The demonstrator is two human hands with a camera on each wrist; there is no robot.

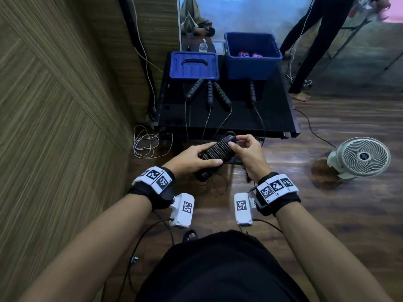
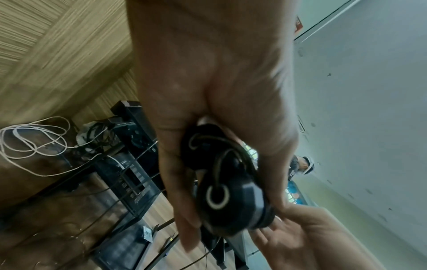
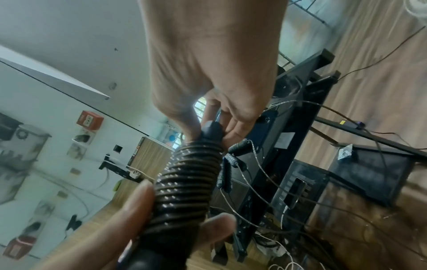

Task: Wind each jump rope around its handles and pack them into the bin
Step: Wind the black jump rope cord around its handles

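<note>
Far left of the head view: wood-grain wall panel (image 1: 54, 127), with a loose coil of white cable (image 1: 145, 141) on the floor at its foot. Centre frame, over the floor: left hand (image 1: 192, 159) wrapped around the lower part of a wound jump rope bundle (image 1: 218, 150), thumb along the near side, fingers curled behind. Just right of it: right hand (image 1: 247, 149) pinching the upper end of the same bundle between thumb and fingertips. Coils packed tight along the paired handles in the right wrist view (image 3: 184, 184). Above the hands: black table (image 1: 272, 118), carrying a blue lid (image 1: 194, 65) at upper left, a blue bin (image 1: 253, 68) beside it to the right, and four unwound handles (image 1: 219, 93) lying in front, thin cords trailing over the near edge. Lower right of the table, on the floor: white fan (image 1: 362, 156).
</note>
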